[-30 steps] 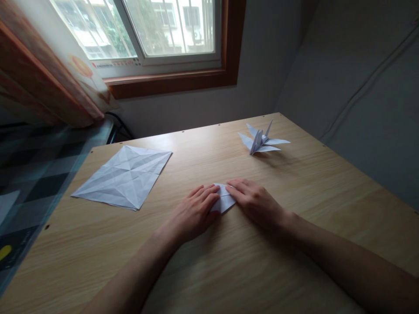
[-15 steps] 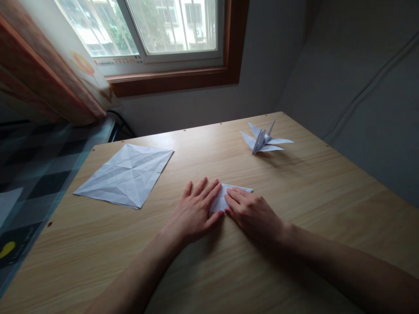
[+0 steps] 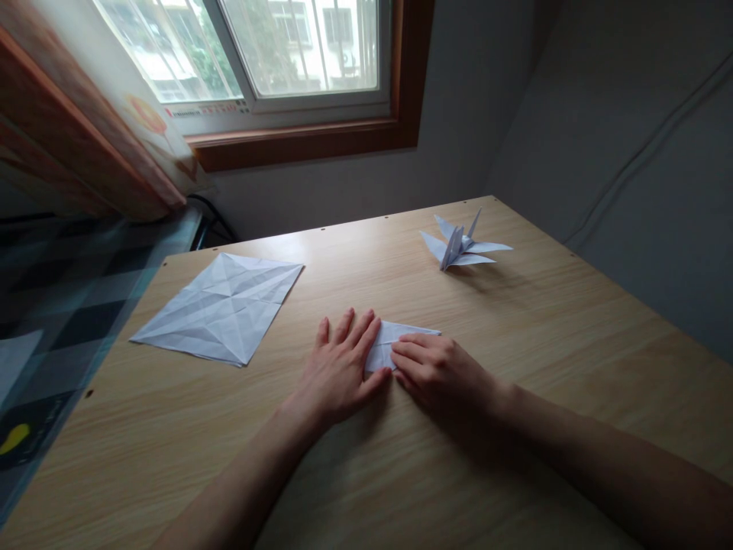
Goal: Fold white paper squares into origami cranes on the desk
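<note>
A small folded piece of white paper lies on the wooden table in front of me. My left hand lies flat with its fingers stretched out, pressing on the paper's left part. My right hand rests palm down on the paper's near edge, fingers together and pointing left, their tips on the fold. Most of the paper is hidden under both hands; only its far right corner shows.
A creased, unfolded white square sheet lies at the table's left. A finished white paper crane stands at the far right. A window with a wooden sill and a curtain are behind the table. A checkered surface adjoins the left edge.
Both hands have slid toward me and to the left along the folded paper, uncovering its far right corner. My left fingers have spread flatter. In the last half second little moved.
</note>
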`<action>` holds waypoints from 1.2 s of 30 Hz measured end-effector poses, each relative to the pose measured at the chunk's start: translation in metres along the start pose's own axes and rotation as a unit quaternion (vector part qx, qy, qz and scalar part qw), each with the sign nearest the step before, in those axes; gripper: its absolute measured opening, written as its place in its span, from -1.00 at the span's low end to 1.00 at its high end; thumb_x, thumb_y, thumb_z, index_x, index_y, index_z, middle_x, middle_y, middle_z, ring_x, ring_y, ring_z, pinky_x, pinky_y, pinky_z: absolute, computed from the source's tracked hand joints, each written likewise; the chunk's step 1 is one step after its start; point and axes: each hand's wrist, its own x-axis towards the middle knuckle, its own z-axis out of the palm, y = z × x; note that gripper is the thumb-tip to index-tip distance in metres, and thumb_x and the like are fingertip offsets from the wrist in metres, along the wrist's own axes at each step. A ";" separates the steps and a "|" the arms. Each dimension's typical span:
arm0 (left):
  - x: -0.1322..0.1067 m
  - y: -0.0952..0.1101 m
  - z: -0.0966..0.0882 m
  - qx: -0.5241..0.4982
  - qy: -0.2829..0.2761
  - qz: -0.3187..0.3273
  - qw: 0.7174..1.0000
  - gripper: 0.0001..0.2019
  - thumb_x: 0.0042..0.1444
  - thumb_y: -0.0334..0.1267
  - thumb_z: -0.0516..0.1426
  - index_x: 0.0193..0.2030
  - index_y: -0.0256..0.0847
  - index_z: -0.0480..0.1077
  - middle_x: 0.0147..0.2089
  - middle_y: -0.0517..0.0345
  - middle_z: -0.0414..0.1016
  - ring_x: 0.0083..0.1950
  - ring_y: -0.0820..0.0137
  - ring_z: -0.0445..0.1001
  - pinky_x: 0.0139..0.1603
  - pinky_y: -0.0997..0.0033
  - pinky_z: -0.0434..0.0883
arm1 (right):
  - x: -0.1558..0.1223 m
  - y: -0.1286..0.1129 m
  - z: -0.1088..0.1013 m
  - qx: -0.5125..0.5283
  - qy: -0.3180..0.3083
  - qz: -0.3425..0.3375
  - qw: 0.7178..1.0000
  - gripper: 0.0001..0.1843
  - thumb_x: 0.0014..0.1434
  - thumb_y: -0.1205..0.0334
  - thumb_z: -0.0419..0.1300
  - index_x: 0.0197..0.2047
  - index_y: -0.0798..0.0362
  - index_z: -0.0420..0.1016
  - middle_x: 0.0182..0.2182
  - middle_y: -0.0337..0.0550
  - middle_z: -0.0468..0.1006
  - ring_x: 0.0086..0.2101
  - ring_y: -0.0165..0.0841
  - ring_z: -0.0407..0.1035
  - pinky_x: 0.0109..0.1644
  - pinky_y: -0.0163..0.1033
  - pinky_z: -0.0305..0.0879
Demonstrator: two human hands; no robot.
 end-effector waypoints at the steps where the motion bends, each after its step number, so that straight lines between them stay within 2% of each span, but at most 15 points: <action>1: 0.000 0.000 0.000 -0.001 -0.003 0.001 1.000 -0.30 0.21 0.09 0.01 0.41 -0.20 0.03 0.45 -0.10 0.04 0.45 -0.12 -0.05 0.34 -0.30 -0.09 | 0.000 0.001 0.000 0.001 -0.004 -0.005 1.000 -0.75 0.32 0.36 0.01 -0.31 0.14 0.49 -0.29 0.01 0.56 -0.20 -0.23 0.42 -0.04 -0.13 0.37; 5: -0.001 -0.002 -0.004 -0.025 0.025 0.028 0.999 -0.27 0.16 0.12 0.06 0.38 -0.23 0.08 0.43 -0.18 0.06 0.44 -0.12 -0.03 0.33 -0.27 -0.04 | 0.001 0.009 0.000 -0.016 -0.035 -0.043 0.998 -0.74 0.34 0.40 -0.01 -0.29 0.14 0.49 -0.32 -0.02 0.54 -0.25 -0.28 0.41 -0.12 -0.18 0.37; 7: -0.002 -0.002 -0.006 -0.044 0.065 0.049 0.996 -0.31 0.11 0.12 0.13 0.31 -0.20 0.18 0.37 -0.17 0.19 0.40 -0.06 0.06 0.33 -0.17 0.01 | 0.001 0.013 -0.001 -0.036 -0.047 -0.061 0.996 -0.74 0.33 0.43 -0.01 -0.27 0.16 0.49 -0.33 -0.03 0.54 -0.29 -0.28 0.40 -0.18 -0.19 0.37; 11: -0.002 -0.002 -0.008 -0.070 0.136 0.077 0.985 -0.66 0.06 -0.03 0.24 -0.08 -0.15 0.43 0.04 -0.03 0.49 0.12 0.13 0.36 0.15 0.09 0.25 | 0.001 0.014 -0.003 -0.061 -0.058 -0.073 0.994 -0.74 0.32 0.46 -0.02 -0.30 0.16 0.48 -0.37 -0.05 0.51 -0.34 -0.28 0.37 -0.24 -0.20 0.35; 13: -0.002 -0.003 -0.008 -0.072 0.144 0.088 0.983 -0.77 0.08 -0.07 0.25 -0.22 -0.16 0.44 -0.10 0.03 0.52 -0.02 0.20 0.40 0.03 0.15 0.30 | 0.000 0.014 -0.003 -0.060 -0.062 -0.071 0.994 -0.73 0.31 0.47 -0.02 -0.34 0.14 0.46 -0.39 -0.07 0.50 -0.36 -0.29 0.35 -0.25 -0.21 0.33; 15: -0.002 -0.004 -0.007 -0.076 0.141 0.097 0.982 -0.79 0.10 -0.06 0.24 -0.28 -0.16 0.45 -0.16 0.05 0.52 -0.09 0.23 0.39 -0.02 0.16 0.31 | 0.000 0.013 -0.003 -0.059 -0.061 -0.064 0.994 -0.73 0.31 0.48 -0.01 -0.35 0.13 0.43 -0.40 -0.10 0.48 -0.38 -0.31 0.33 -0.26 -0.22 0.31; 19: 0.000 -0.005 -0.006 -0.106 0.131 0.096 0.981 -0.82 0.22 -0.13 0.14 -0.30 -0.17 0.46 -0.23 0.07 0.50 -0.17 0.29 0.37 -0.09 0.23 0.34 | -0.001 0.014 -0.001 -0.064 -0.036 -0.026 0.997 -0.78 0.29 0.48 0.02 -0.34 0.11 0.41 -0.41 -0.11 0.46 -0.39 -0.30 0.31 -0.31 -0.23 0.26; 23: 0.002 -0.005 -0.007 -0.122 0.136 0.082 0.980 -0.77 0.28 -0.23 0.07 -0.37 -0.20 0.44 -0.31 0.09 0.47 -0.25 0.34 0.35 -0.17 0.31 0.35 | -0.001 0.014 0.003 -0.065 -0.012 0.011 0.998 -0.80 0.27 0.48 0.05 -0.36 0.11 0.40 -0.41 -0.10 0.46 -0.39 -0.29 0.29 -0.32 -0.23 0.21; 31: 0.003 -0.005 -0.002 -0.070 0.152 0.022 0.986 -0.84 0.23 -0.23 0.13 -0.36 -0.21 0.42 -0.36 0.11 0.43 -0.28 0.32 0.35 -0.23 0.31 0.33 | 0.002 0.014 0.005 -0.067 0.002 0.017 0.998 -0.85 0.28 0.44 0.07 -0.24 0.11 0.46 -0.40 -0.12 0.47 -0.35 -0.29 0.27 -0.27 -0.23 0.19; 34: 0.001 -0.005 -0.001 -0.063 0.168 0.048 0.983 -0.89 0.24 -0.31 0.11 -0.25 -0.18 0.47 -0.33 0.12 0.43 -0.27 0.33 0.34 -0.21 0.32 0.32 | 0.003 0.014 0.004 -0.067 -0.001 0.011 0.998 -0.84 0.27 0.44 0.09 -0.24 0.09 0.49 -0.38 -0.10 0.48 -0.33 -0.28 0.28 -0.25 -0.22 0.19; 36: 0.000 -0.005 -0.002 -0.071 0.174 0.093 0.978 -0.82 0.24 -0.38 0.08 -0.17 -0.10 0.50 -0.31 0.13 0.44 -0.28 0.36 0.33 -0.21 0.35 0.30 | 0.003 0.014 0.004 -0.059 -0.007 0.014 0.998 -0.84 0.27 0.43 0.10 -0.23 0.08 0.51 -0.36 -0.10 0.49 -0.32 -0.27 0.29 -0.24 -0.21 0.21</action>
